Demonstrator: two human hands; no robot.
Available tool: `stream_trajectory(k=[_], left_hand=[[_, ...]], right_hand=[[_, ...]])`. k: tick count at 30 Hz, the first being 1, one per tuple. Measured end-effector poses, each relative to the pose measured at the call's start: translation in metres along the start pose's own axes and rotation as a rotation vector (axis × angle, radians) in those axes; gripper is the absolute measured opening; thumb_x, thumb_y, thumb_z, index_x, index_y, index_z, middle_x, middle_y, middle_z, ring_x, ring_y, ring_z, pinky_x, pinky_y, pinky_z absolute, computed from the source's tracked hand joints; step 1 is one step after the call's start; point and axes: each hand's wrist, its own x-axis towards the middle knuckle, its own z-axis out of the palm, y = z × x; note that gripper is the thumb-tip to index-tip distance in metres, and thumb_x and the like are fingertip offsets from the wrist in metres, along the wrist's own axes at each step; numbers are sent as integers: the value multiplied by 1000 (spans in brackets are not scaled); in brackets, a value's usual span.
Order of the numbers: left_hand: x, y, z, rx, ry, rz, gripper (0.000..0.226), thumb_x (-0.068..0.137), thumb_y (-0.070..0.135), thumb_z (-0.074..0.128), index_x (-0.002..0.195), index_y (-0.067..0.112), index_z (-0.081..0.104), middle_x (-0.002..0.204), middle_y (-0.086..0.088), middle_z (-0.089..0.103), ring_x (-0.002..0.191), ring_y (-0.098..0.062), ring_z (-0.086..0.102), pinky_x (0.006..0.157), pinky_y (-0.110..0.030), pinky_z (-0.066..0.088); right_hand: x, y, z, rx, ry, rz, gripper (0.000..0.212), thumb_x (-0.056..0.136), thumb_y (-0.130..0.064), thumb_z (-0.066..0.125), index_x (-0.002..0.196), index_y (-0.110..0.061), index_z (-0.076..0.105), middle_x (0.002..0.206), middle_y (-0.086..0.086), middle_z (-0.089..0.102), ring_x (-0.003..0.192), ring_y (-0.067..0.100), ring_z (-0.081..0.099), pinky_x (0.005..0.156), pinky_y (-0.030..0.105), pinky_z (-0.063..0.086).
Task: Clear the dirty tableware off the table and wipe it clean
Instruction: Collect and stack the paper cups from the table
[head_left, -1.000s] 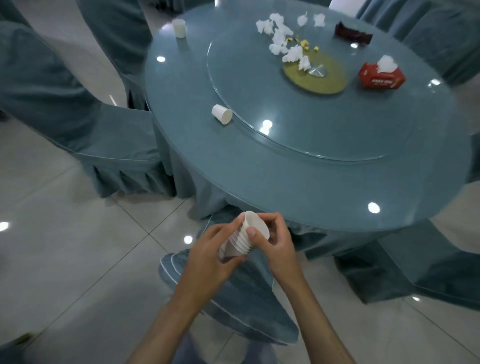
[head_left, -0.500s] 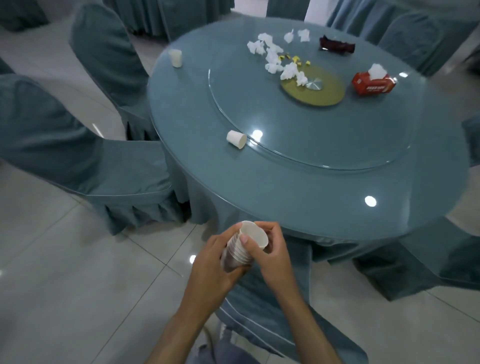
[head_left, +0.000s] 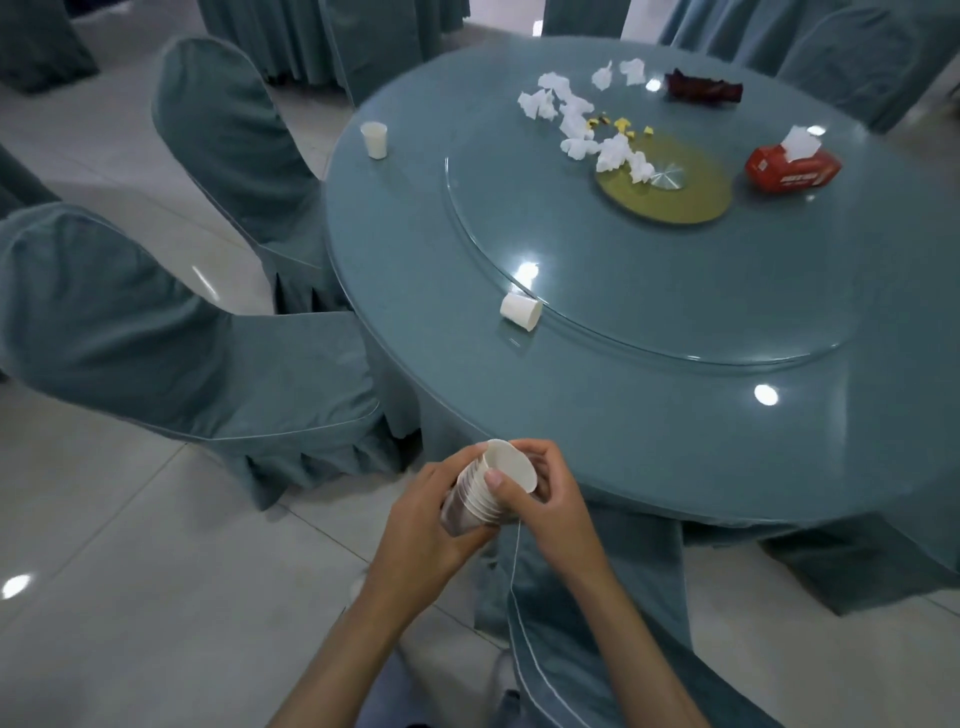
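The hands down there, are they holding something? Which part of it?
Yes: a stack of nested white paper cups. The left hand wraps its lower part; the right hand grips the top cup at its rim.

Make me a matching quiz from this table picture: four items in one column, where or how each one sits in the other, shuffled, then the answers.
1. stack of cups
2. upright cup
3. tipped cup
4. tissue box

A. lying on its side by the turntable rim
B. red, tissue sticking out of the top
C. held by the left hand and right hand
D. standing near the far left edge of the table

Pairs: 1-C, 2-D, 3-A, 4-B
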Motion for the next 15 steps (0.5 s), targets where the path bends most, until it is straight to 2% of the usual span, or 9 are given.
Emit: stream_trajectory(k=[4,7,12,15], left_hand=[[44,-32,-47,-21,-40,31,75,78,17,88,141,40,55,132,17,64,120,-16,63,95,-42,56],[73,-45,-82,-73,-43,4,75,80,20,87,142,43,53,128,13,64,119,-14,64,94,-40,57],[121,-67,-126,-108,-100,-4,78,78,16,89,143,37,53,130,9,65,119,-18,65,97,-45,56],[145,-75,-142,-101,-109,19,80,76,9,88,144,30,53,134,7,64,122,-20,63,99,-47,55]], right_hand=[[42,-3,61,-1,113,4,59,72,-59,85,115,-26,63,115,-2,71,109,16,69,92,36,58],[69,-15,104,8,187,-25,56,74,-56,81,116,-24,62,112,-2,70,106,17,68,91,35,57],[111,-28,130,-17,86,12,63,75,-65,77,125,-32,60,119,-8,70,113,14,67,99,34,54],[133,-25,121,-102,99,51,62,81,-69,68,134,-40,54,114,-18,68,110,6,67,96,31,54]])
